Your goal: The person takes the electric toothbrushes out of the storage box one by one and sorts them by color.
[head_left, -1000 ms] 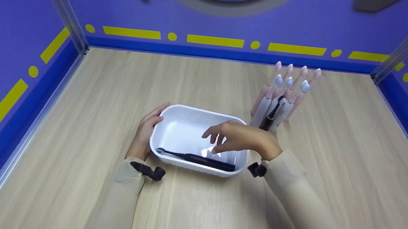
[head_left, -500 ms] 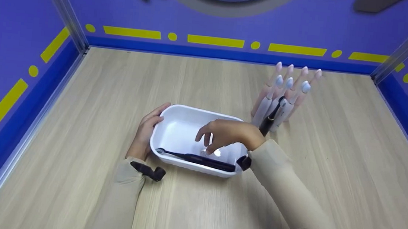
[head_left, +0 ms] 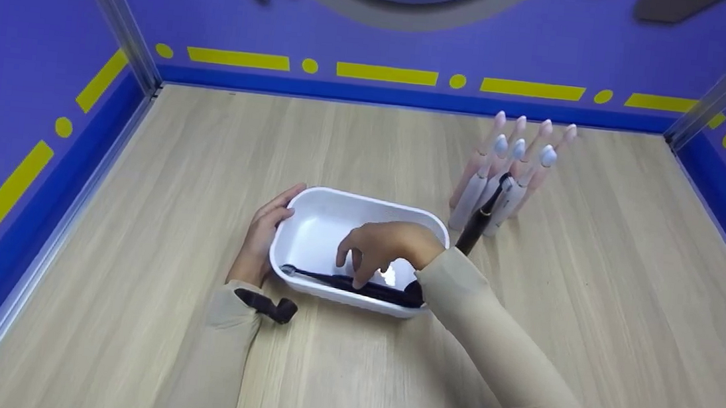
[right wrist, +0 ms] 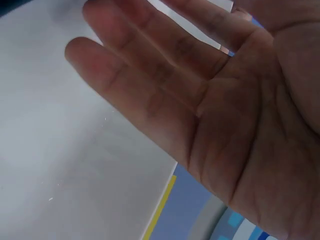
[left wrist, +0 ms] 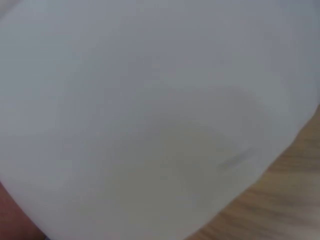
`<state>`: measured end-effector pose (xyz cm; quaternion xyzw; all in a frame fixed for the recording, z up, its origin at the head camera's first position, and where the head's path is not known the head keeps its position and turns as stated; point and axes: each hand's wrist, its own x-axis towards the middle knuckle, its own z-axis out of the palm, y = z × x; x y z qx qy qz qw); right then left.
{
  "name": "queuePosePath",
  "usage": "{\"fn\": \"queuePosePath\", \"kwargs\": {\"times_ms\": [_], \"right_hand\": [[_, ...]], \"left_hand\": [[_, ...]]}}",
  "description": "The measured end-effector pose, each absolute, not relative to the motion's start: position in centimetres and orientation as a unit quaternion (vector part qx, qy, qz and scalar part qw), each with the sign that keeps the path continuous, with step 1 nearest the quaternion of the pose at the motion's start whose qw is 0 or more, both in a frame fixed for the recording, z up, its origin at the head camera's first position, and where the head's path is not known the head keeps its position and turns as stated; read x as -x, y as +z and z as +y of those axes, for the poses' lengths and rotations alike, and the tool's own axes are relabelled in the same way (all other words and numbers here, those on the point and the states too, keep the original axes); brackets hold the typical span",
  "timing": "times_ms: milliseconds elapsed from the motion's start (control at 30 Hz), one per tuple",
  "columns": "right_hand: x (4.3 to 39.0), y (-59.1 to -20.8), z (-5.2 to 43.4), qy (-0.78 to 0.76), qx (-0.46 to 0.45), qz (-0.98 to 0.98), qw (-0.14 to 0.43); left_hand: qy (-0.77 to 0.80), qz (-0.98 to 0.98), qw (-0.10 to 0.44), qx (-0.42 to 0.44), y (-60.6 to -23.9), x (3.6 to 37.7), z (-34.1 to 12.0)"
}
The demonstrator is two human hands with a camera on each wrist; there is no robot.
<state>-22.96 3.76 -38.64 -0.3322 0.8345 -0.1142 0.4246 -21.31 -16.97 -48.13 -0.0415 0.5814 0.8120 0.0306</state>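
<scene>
My left hand (head_left: 260,237) holds the left end of a white plastic tub (head_left: 316,236), with the thumb at its rim. Along the near wall inside the tub lies a black electric toothbrush (head_left: 329,279), its head toward the left. My right hand (head_left: 389,246) reaches down into the tub above this toothbrush, and its thumb tip overlaps the handle in the head view. The right wrist view shows that palm (right wrist: 235,120) bare, the fingers loosely extended. Only the tub's white wall (left wrist: 150,100) and some tabletop fill most of the left wrist view.
Behind the tub's right end stand several electric toothbrushes: pink ones (head_left: 471,168) at the back, white ones (head_left: 470,201) before them, and a black one (head_left: 477,225) in front. The wooden tabletop (head_left: 242,139) ends at blue panels (head_left: 385,46) with yellow marks.
My right hand has moved left and lower into the tub, toward the toothbrush lying there. My left hand and the tub have stayed in place.
</scene>
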Motion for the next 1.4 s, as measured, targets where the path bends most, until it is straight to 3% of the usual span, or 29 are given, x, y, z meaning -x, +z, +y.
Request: {"fn": "queuePosePath", "kwargs": {"times_ms": [333,1400], "right_hand": [[22.7,-39.3,3.7,-0.134,0.293,0.827,0.461],[22.7,-40.4,3.9,-0.149,0.298,0.823,0.46]], "left_hand": [[0.819,0.572,0.029,0.032,-47.9,21.4,-16.8],[0.825,0.564,0.033,0.032,-48.2,21.3,-16.9]]}}
